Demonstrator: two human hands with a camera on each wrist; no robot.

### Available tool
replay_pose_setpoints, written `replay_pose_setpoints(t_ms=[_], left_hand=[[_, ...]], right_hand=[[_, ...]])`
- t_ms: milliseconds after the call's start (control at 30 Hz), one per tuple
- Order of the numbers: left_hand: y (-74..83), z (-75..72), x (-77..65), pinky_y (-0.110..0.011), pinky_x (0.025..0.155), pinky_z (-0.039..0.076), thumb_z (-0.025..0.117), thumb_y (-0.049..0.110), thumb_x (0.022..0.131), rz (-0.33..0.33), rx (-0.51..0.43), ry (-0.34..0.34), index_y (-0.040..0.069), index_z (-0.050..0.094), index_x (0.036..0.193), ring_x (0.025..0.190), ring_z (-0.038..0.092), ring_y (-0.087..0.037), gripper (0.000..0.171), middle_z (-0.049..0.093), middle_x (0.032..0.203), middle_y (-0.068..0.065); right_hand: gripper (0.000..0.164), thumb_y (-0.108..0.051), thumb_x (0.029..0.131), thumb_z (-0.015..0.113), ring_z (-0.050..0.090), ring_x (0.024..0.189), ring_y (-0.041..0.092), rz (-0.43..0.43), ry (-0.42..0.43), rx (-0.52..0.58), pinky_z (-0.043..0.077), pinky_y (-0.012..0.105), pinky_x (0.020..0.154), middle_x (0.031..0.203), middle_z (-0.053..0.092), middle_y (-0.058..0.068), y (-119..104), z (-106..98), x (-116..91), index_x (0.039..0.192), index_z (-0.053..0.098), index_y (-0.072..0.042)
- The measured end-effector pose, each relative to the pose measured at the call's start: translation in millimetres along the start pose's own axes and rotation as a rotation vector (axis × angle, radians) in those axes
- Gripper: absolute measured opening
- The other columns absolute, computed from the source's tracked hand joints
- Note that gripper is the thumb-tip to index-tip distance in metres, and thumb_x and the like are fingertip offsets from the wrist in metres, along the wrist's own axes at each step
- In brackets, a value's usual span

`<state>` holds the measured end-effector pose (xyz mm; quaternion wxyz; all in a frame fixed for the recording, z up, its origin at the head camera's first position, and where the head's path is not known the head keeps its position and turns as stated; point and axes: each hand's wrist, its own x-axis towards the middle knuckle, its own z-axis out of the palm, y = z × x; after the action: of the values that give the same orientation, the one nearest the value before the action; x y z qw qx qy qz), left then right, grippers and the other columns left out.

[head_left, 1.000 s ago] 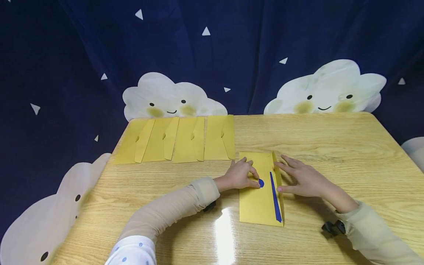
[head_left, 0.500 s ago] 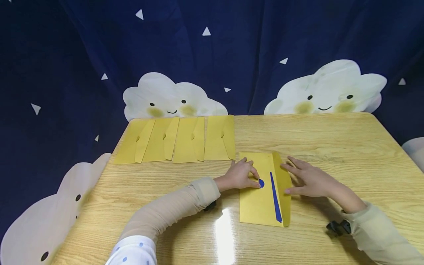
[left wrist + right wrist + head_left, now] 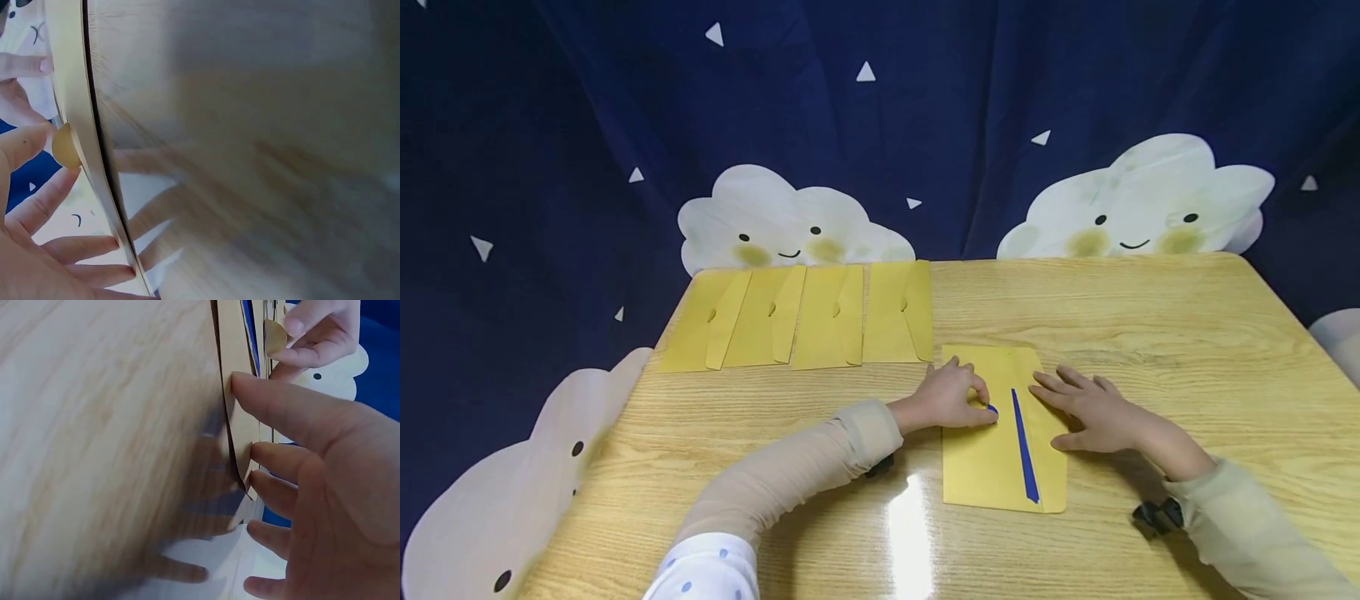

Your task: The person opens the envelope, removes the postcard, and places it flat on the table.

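Note:
A yellow envelope [image 3: 977, 467] lies on the table with its flap [image 3: 1051, 475] folded out flat to the right. My left hand [image 3: 946, 396] pinches a small half-round tab [image 3: 65, 147] that stands up from the envelope; blue shows beside it in the head view. A narrow blue wedge [image 3: 1024, 446] runs down the envelope near the flap's fold. My right hand [image 3: 1101, 412] lies spread at the flap, its fingertips [image 3: 240, 381] touching it and gripping nothing. In the right wrist view, the tab [image 3: 275, 336] sits between the left thumb and finger.
Several yellow envelopes with flaps folded over, such as the rightmost one [image 3: 887, 329], lie in a row at the table's back left. The wooden table [image 3: 1150, 308] ends at a dark blue curtain [image 3: 955, 100] with cloud faces.
The envelope's flap has swung from standing on edge to lying flat on the right. My right hand shifted right with it. My left hand has kept its pinch, its thumb moving slightly right.

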<state>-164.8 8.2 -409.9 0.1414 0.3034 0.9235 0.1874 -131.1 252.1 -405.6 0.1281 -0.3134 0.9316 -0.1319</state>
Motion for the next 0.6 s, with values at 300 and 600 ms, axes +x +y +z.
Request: replay_pose_setpoints(t_ms=[300,600], left_hand=[[10.3,6.4,3.3,-0.067,0.085,0.032,0.066,0.046,0.079,-0.014,0.164,0.071,0.023,0.063,0.078,0.118,0.043,-0.041,0.023,0.061,0.098,-0.001],[12.5,9.9,5.6,-0.058,0.083,0.04,0.065,0.033,0.078,-0.027,0.218,0.079,0.018,0.059,0.106,0.093,0.053,-0.024,0.032,0.058,0.094,0.001]], right_hand=[[0.073,-0.037,0.078,0.069,0.019,0.128,0.048,0.004,-0.005,0.022,0.015,0.071,0.089,0.143,0.031,0.019,1.2,-0.2,0.0,0.137,0.041,-0.004],[0.079,-0.052,0.075,0.065,0.022,0.128,0.045,0.007,0.019,-0.012,0.018,0.071,0.087,0.143,0.033,0.015,4.8,3.7,-1.4,0.136,0.043,-0.008]])
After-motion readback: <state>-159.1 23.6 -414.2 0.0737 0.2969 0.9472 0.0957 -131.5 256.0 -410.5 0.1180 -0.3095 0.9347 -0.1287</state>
